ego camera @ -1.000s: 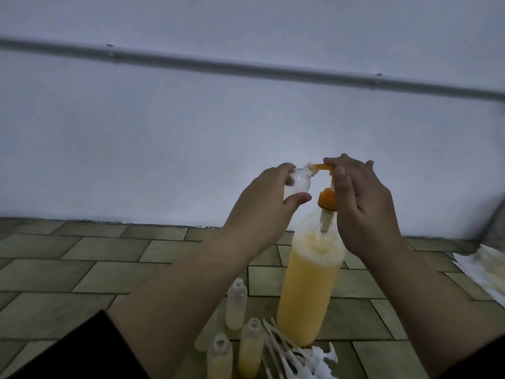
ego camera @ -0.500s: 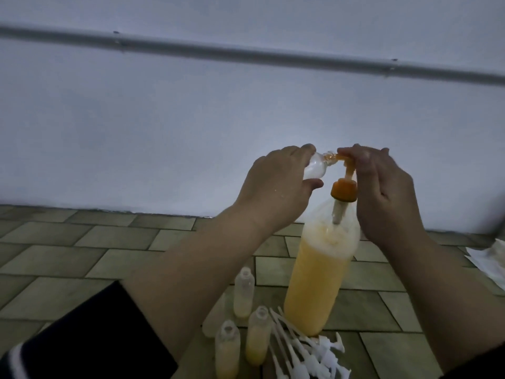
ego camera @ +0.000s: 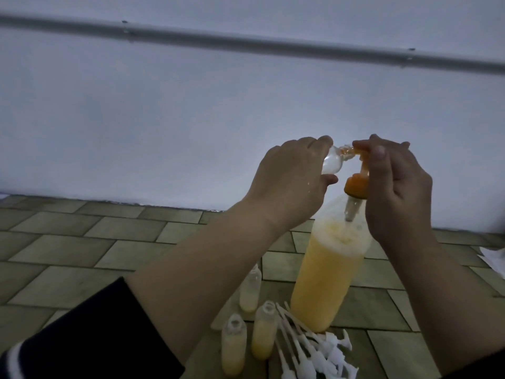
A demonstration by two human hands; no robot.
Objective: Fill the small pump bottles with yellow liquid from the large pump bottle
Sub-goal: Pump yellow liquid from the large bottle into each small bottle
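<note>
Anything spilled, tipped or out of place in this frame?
No spill shows. The large pump bottle stands upright; the left hand holds a small bottle tilted at the orange spout, as filling needs. White pump tops lie loosely heaped on the floor.

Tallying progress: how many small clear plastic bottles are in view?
4. One small clear plastic bottle is held sideways in the left hand at the orange pump spout; three stand on the tiled floor. The left forearm may hide more.
</note>
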